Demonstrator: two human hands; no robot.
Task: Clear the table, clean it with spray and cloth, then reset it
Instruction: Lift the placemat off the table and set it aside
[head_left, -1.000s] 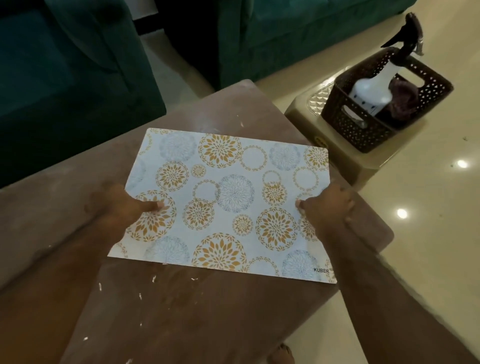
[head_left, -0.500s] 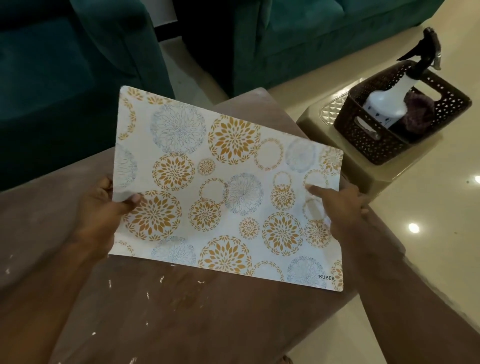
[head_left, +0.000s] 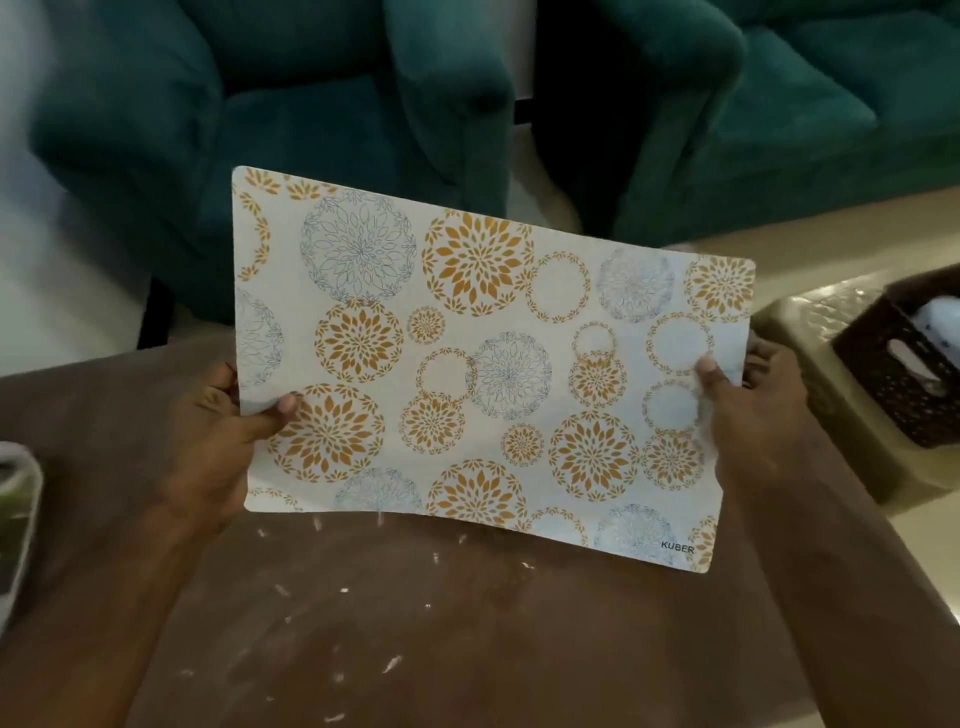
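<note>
A white placemat printed with orange and grey flower circles is held up off the brown table, tilted toward me. My left hand grips its left edge, thumb on top. My right hand grips its right edge the same way. White crumbs and smears are scattered on the table under the mat. At the right edge, a dark brown perforated basket holds something white, only partly in view.
The basket rests on a beige plastic stool beside the table. Teal armchairs stand beyond the table's far edge, with a second teal sofa to the right. A white-rimmed object lies at the table's left edge.
Both hands have lifted the placemat off the table and tipped it up toward me. The view has swung left, so the basket has slid to the right edge.
</note>
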